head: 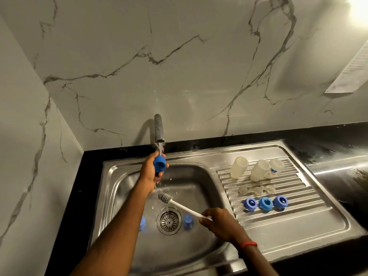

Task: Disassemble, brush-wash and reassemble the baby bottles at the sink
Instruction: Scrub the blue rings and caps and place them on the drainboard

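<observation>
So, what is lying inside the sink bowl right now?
Two blue caps lie in the sink: the right cap beside the drain, the left cap half hidden by the left forearm. The forearms cover part of the bottom; what lies there cannot be seen.

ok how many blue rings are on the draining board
3, in a row on the draining board: left ring, middle ring, right ring, just nearer than the clear teats. None seems hidden.

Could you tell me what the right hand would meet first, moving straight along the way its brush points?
Probably the left hand at its wrist, just past the brush head; depth is unclear.
</observation>
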Demonstrator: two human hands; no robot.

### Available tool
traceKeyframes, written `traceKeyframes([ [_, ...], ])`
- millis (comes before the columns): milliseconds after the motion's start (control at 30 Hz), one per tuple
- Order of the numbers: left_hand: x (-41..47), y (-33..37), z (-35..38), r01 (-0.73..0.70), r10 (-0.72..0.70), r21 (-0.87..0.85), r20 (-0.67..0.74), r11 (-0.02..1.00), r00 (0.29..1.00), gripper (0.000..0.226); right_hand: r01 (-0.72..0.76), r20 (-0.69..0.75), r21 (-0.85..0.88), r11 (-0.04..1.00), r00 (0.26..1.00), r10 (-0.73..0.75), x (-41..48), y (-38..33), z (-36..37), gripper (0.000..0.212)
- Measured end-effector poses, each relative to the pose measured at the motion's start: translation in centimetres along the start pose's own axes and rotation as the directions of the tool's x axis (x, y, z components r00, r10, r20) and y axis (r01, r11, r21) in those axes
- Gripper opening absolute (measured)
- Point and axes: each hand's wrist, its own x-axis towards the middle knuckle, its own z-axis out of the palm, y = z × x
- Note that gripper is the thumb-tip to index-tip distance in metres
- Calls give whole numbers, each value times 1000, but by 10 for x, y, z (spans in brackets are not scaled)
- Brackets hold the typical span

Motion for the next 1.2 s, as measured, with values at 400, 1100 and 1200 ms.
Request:
traceKeyframes([
  [400, 4, -9, 5, 333, -343, -603, 104, 725, 934, 40, -8, 45, 36, 999, 999, 6, -1, -3, 2, 13],
  [1100, -1, -15, -4, -272, 357, 523, -66, 808, 932, 55, -27, 65, 34, 999, 998, 25, -2, 0, 7, 14],
  [1200, -2, -10, -8, -354, 441, 595, -1, 722, 897, 56, -31, 65, 40, 999, 998, 28, -4, -1, 7, 13],
])
